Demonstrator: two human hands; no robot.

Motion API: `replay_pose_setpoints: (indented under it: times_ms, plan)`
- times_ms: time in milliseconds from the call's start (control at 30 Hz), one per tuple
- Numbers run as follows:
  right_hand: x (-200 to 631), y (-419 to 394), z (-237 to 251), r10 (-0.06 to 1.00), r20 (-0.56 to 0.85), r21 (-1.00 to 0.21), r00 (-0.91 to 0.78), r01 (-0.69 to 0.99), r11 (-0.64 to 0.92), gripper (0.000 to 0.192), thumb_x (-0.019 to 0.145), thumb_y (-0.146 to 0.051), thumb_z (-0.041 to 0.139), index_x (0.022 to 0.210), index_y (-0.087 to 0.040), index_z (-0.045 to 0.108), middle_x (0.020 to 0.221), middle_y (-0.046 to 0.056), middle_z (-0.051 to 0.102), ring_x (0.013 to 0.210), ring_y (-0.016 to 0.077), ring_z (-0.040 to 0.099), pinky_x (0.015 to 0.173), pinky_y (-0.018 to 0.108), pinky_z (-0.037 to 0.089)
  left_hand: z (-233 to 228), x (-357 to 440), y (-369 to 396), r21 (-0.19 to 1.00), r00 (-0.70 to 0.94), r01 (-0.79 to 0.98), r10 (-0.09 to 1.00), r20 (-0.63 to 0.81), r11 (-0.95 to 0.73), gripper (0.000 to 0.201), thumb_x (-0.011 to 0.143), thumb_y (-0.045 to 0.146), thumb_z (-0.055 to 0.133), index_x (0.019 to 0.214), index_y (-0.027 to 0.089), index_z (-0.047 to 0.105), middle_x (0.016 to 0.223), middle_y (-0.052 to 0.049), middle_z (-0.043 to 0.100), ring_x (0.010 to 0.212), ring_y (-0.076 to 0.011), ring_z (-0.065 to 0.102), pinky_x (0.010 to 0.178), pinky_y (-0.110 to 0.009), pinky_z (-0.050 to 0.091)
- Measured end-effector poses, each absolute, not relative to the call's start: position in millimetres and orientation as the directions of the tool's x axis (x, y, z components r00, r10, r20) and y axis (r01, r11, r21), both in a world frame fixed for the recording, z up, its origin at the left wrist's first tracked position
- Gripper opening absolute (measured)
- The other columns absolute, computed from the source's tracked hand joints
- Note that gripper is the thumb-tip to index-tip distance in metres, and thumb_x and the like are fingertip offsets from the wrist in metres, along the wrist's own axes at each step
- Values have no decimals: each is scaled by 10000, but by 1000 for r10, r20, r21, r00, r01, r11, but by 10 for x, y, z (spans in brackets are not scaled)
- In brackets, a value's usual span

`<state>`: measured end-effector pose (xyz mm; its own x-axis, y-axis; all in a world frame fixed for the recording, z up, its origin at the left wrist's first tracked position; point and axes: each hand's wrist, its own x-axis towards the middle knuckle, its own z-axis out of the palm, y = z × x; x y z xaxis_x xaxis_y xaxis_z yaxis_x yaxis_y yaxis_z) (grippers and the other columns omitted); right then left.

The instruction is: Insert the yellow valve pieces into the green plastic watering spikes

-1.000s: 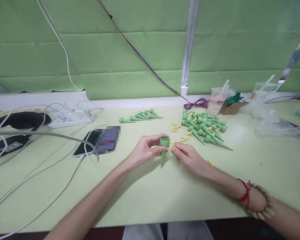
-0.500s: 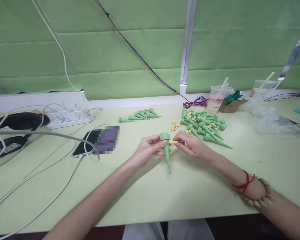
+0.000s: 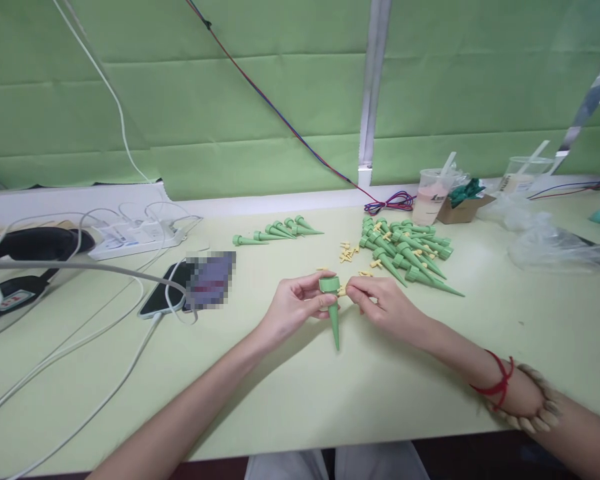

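My left hand pinches the wide cap end of a green cone-shaped spike, its tip pointing down toward me above the table. My right hand holds a small yellow plastic piece pressed against the side of the spike's cap. A large pile of green spikes lies just beyond my right hand, with loose yellow pieces scattered to its left. A smaller row of green spikes lies farther back, left of centre.
A phone on a white cable lies left of my hands, beside a power strip and black headset. Drink cups, a small cardboard box and clear plastic bags stand at the back right. The table's near edge runs below my forearms.
The spike tilted from angled to more upright in my left hand. My right hand moved off to the loose yellow pieces and came back to the cap with one.
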<state>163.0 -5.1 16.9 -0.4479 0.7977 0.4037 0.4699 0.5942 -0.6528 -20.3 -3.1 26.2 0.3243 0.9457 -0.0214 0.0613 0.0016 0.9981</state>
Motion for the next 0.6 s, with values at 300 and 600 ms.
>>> replay_pose_setpoints:
  times_ms: [300,600]
  plan:
    - [1559,-16,138,803,38,-994,-594,-103,-29,380,844,-479,422,609,-192,340,538,-90,185,405,43,223,539,282,494,326,-180,-57,982,259,136,961,95,-133,487,585,302,731,1044,162,650,703,2,656,669,-137,608,603,-232,541]
    - [1676,-25,234,741,483,-643,-465,387,662,218,901,-347,378,798,-183,477,662,-10,474,593,102,449,556,221,371,371,-184,-29,998,330,-60,944,-15,37,426,655,337,694,1052,192,639,919,-51,684,763,-162,656,612,-203,526]
